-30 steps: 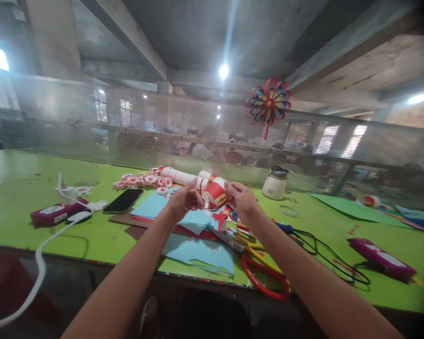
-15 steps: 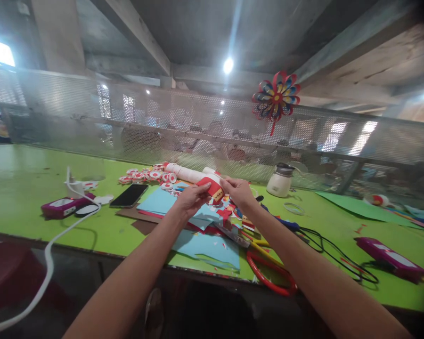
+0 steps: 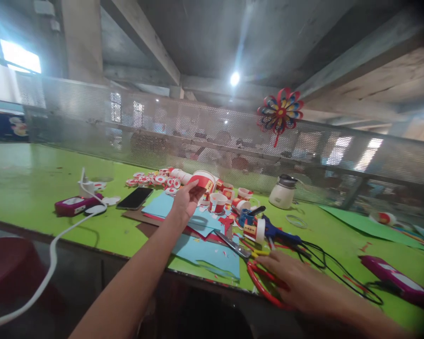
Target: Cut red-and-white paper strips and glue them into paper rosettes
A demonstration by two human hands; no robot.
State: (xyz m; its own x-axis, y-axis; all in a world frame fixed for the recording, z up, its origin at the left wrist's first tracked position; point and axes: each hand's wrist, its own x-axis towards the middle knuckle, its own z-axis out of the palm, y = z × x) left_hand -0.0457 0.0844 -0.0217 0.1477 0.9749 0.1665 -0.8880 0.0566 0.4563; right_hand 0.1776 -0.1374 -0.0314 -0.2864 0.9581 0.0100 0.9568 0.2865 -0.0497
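My left hand grips a red and white paper cup with a yellow printed band, held above the pile on the table. My right hand has its fingers closed about the handles of a pair of red-handled scissors; its outline is a little blurred. The scissor blades point left, over light blue paper sheets. Several similar cups lie between the hands, among them a cut cup and a cup on its side. Red and white paper scraps are scattered around them.
A blue glue gun with a black cord lies right of the cups. Behind it stands a white jug. Purple power strips sit at both sides, a phone at left. A mesh partition runs behind the table.
My right hand has let go of the cup and moved down and right to the scissors. My left hand still holds the cup, which has turned so its open rim shows. The view has shifted slightly.
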